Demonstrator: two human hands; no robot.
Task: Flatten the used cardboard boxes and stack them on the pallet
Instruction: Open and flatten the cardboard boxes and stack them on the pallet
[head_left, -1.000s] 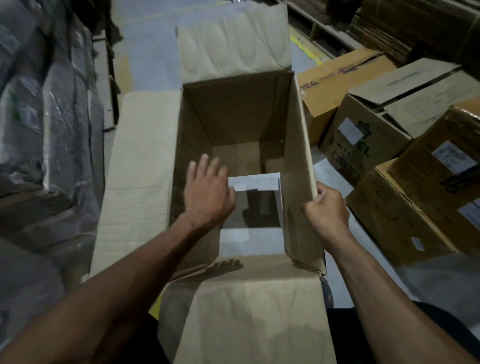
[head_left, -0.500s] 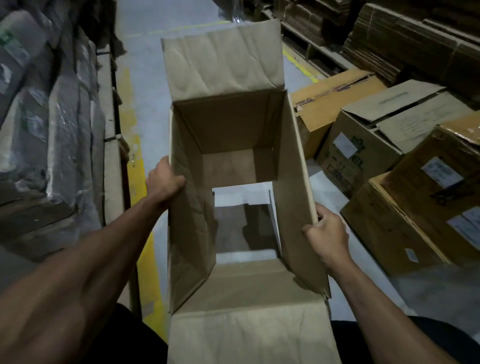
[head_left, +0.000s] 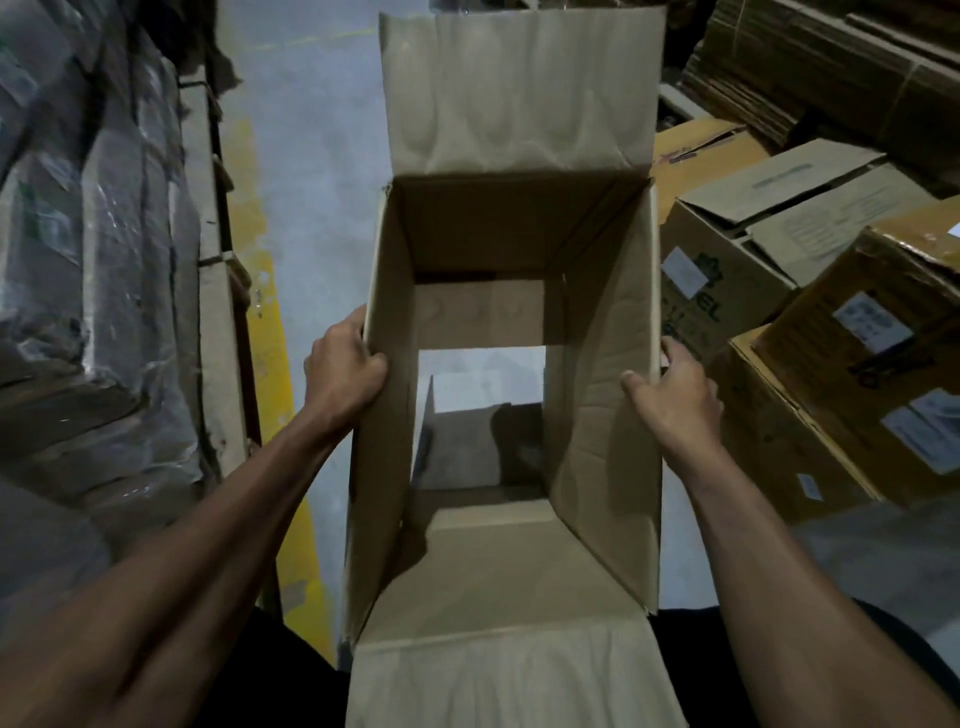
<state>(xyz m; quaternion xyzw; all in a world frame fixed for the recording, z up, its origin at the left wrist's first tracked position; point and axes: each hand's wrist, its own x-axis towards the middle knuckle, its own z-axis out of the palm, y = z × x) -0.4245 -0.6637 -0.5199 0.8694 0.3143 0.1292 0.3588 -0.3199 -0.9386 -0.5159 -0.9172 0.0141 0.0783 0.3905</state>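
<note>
Two hands, left hand (head_left: 345, 366) and right hand (head_left: 675, 400), each grip one open-ended cardboard box (head_left: 514, 130) mid-frame; four boxes (head_left: 727, 280) sit right.

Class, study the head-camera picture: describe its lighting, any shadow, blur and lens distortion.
Head view: dim overall; the box interior is darkest along its far wall, with a shadow on the floor seen through its open bottom; wrapped stacks at left look smeared; wide-angle stretch enlarges the forearms below the left hand and right hand.
</note>
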